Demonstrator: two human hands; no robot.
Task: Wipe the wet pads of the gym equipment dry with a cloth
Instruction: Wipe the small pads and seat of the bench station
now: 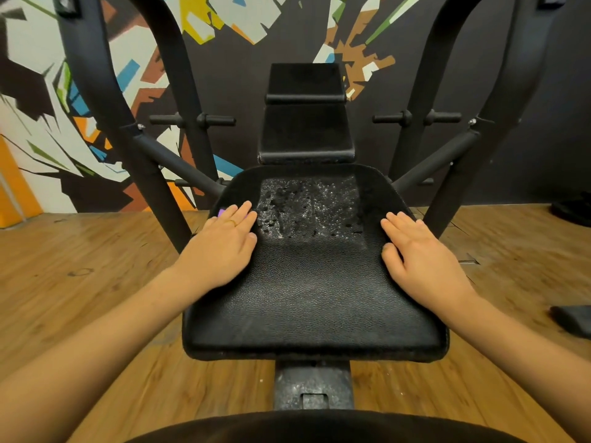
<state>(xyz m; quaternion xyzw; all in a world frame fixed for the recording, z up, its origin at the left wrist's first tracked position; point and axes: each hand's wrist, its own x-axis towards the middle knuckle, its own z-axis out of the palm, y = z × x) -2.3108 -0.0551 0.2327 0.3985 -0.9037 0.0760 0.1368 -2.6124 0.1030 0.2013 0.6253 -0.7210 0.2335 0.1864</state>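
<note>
A black leather seat pad (313,289) of a gym machine fills the middle of the view. Its far half carries a patch of water drops (310,209); the near half looks dry. My left hand (220,247) lies flat on the pad's left edge, fingers straight, with a bit of purple (221,212) showing beyond its fingertips. My right hand (422,254) lies flat on the right edge, fingers straight. Neither hand holds anything. Beyond the seat stand two black back pads (305,132), one above the other. No cloth is plainly visible.
Black steel frame arms (150,174) rise on both sides of the seat, with weight pegs (217,120) behind. The seat post (313,388) stands on a wooden floor (80,282). A dark object (572,318) lies on the floor at right. A painted wall is behind.
</note>
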